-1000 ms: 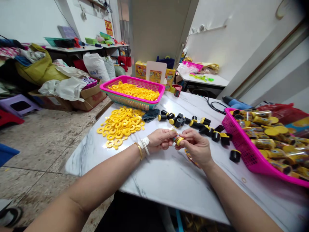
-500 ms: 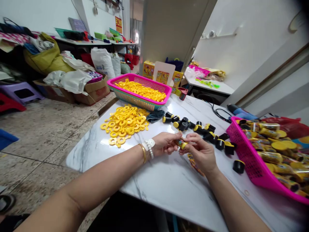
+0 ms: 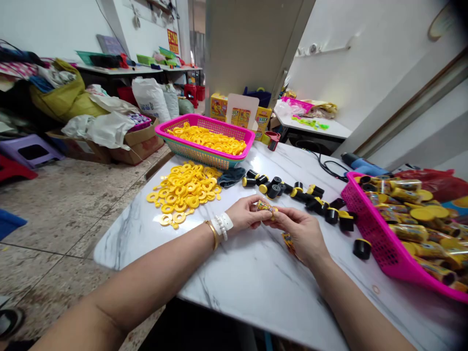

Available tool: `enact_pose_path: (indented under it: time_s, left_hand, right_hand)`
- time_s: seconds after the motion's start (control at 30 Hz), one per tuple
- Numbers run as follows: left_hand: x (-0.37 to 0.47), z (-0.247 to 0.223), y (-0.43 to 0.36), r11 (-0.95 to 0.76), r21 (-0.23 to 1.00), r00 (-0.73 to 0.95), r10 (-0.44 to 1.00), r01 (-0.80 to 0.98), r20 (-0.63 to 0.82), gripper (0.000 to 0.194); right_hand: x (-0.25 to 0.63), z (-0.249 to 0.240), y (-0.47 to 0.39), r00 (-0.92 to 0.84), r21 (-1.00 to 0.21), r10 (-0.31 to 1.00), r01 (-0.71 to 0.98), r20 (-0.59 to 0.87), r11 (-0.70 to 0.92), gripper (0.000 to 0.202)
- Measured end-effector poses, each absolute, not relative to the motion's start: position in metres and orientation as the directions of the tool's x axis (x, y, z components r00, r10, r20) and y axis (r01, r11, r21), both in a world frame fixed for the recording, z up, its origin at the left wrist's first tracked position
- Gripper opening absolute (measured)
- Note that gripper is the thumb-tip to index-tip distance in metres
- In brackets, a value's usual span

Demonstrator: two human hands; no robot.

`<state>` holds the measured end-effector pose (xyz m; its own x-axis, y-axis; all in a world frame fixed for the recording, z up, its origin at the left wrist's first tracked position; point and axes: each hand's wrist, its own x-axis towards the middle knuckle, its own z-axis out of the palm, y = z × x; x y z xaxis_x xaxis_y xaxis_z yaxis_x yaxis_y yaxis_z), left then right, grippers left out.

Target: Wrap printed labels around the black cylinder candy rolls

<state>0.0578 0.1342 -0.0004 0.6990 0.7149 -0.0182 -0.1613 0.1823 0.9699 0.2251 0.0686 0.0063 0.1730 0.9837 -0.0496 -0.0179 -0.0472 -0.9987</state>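
Over the middle of the white, grey-veined marble-look surface [image 3: 226, 273], a small yellow cylinder with a multicoloured printed wrap [image 3: 266, 208] sits between the person's two hands. The left hand [image 3: 245, 214] has its grip closed on the cylinder's left end, thumb and fingers pinching it; the right hand [image 3: 303, 233] has its grip on the right end with the fingertips. Partly hidden beneath the right hand, a few yellow-and-orange printed pieces [image 3: 288, 242] lie on the surface.

Toward the left edge spreads a heap of flat yellow plastic rings with small tabs [image 3: 186, 187], a crumpled dark grey-blue cloth [image 3: 231, 176] just beside it. At the far left corner, a bright pink perforated plastic basket [image 3: 204, 120], nested in a teal one [image 3: 197, 155], is filled with more such yellow pieces. Beyond the hands, short black cylinders with yellow caps [image 3: 273, 190] lie scattered toward the right edge. There, a second pink perforated basket [image 3: 380, 246] holds many yellow printed tubes [image 3: 409, 233]; one separate black cylinder with a yellow rim [image 3: 361, 249] stands near its wall.
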Motion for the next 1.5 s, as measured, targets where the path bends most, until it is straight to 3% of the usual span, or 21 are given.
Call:
enact_pose_path:
  time_s: [0.13, 0.23, 0.3, 0.43, 0.77, 1.0, 1.13, 1.33, 1.5]
  left_hand:
    - [0.054, 0.006, 0.136, 0.292, 0.939, 0.725, 0.685, -0.182, -0.073, 0.056]
    - [0.056, 0.006, 0.137, 0.365, 0.916, 0.677, 0.718, -0.169, -0.161, 0.057]
    - [0.058, 0.005, 0.136, 0.394, 0.91, 0.669, 0.712, -0.128, -0.214, 0.058]
    - [0.059, 0.007, 0.134, 0.515, 0.839, 0.753, 0.619, -0.176, -0.222, 0.049]
    - [0.06, 0.008, 0.129, 0.582, 0.796, 0.762, 0.589, -0.168, -0.27, 0.05]
    - [0.059, 0.008, 0.129, 0.603, 0.789, 0.76, 0.566, -0.116, -0.321, 0.056]
    - [0.061, 0.007, 0.129, 0.65, 0.744, 0.773, 0.548, -0.153, -0.32, 0.049]
    - [0.06, 0.011, 0.127, 0.624, 0.767, 0.75, 0.577, -0.15, -0.323, 0.043]
    - [0.058, 0.018, 0.122, 0.498, 0.861, 0.846, 0.412, 0.103, -0.34, 0.065]
  right_hand:
    - [0.231, 0.007, 0.072, 0.145, -0.996, 0.989, -0.066, 0.042, 0.053, 0.035]
    - [0.234, 0.007, 0.071, 0.007, -0.996, 0.998, -0.059, 0.066, 0.067, 0.044]
    - [0.234, 0.006, 0.069, -0.047, -0.992, 0.991, -0.03, 0.122, 0.121, 0.035]
    - [0.231, 0.003, 0.065, 0.055, -0.953, 0.954, -0.062, 0.294, 0.298, 0.01]
    - [0.228, 0.008, 0.06, 0.069, -0.91, 0.907, 0.053, 0.415, 0.412, 0.009]
    - [0.228, 0.008, 0.059, -0.024, -0.903, 0.911, 0.122, 0.411, 0.411, 0.019]
    - [0.23, 0.006, 0.06, 0.04, -0.872, 0.875, 0.121, 0.482, 0.474, 0.012]
    - [0.224, 0.011, 0.07, -0.076, -0.878, 0.9, 0.195, 0.43, 0.436, 0.023]
    - [0.236, 0.048, 0.032, -0.007, -0.948, 0.956, 0.132, 0.292, 0.291, 0.011]
